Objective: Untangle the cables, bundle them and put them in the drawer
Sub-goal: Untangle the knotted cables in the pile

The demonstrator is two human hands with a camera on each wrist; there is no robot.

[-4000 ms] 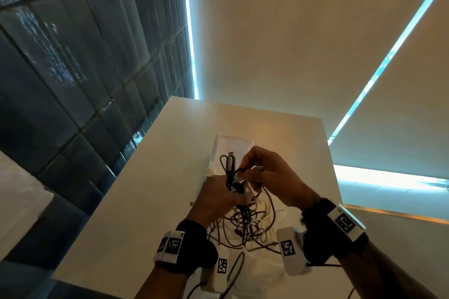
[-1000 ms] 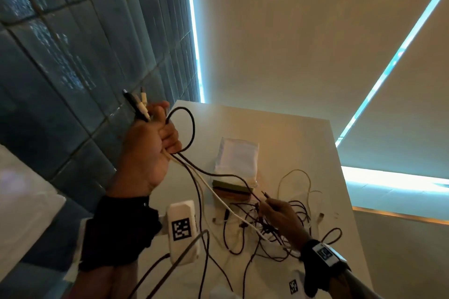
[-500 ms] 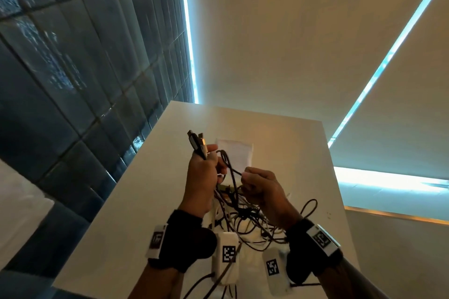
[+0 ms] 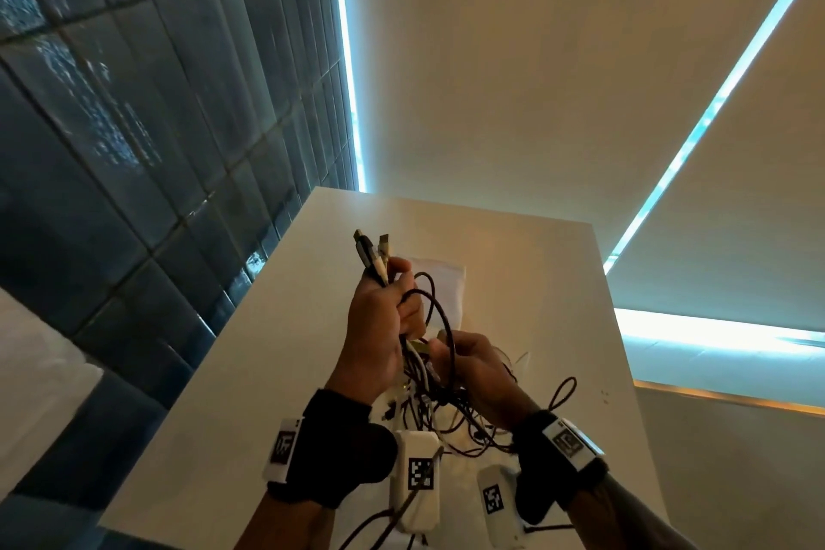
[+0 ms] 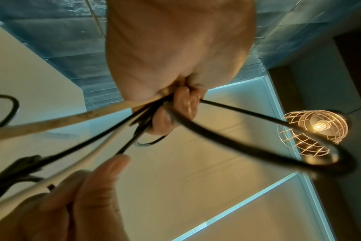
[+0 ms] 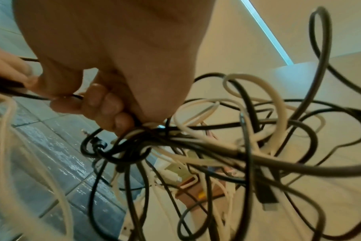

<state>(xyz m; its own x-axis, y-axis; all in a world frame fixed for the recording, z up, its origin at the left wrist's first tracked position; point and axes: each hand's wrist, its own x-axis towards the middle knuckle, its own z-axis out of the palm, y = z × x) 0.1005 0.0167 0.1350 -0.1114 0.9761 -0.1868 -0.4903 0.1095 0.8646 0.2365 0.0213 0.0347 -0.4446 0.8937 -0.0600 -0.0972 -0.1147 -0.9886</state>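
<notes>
Tangled black and white cables hang in a knot above the white tabletop, held up between both hands. Left hand has its grip curled tight round several strands, two plug ends sticking up past the fist. Right hand, just beside and lower, pinches a thin black cable with its grip closed, the knot dangling below its fingers. Behind them lies a flat white packet on the tabletop.
</notes>
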